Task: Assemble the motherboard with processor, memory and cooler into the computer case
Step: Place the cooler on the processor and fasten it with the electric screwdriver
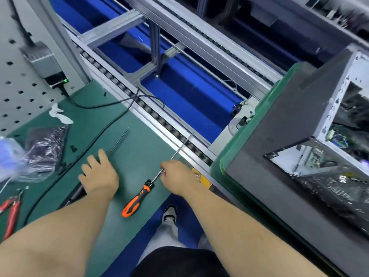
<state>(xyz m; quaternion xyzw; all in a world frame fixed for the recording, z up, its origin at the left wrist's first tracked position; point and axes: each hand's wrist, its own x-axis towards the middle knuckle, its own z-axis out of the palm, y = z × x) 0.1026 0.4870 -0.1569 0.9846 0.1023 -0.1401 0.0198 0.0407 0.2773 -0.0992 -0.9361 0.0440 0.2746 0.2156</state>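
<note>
Head view: you're picking up the screwdriver (139, 193), so fastening comes next.
Your right hand (177, 176) pinches its shaft; your left hand (98, 172) rests flat, fingers spread, on the green mat (129, 140). Computer case (311, 136) sits open at right; regrip by the handle first.

Inspector A: Any legible markings observed?

Inspector B: None confirmed. The yellow label (201, 177) at the bench edge, beside the right hand (176, 174), carries print, but it is too blurred to read.
</note>
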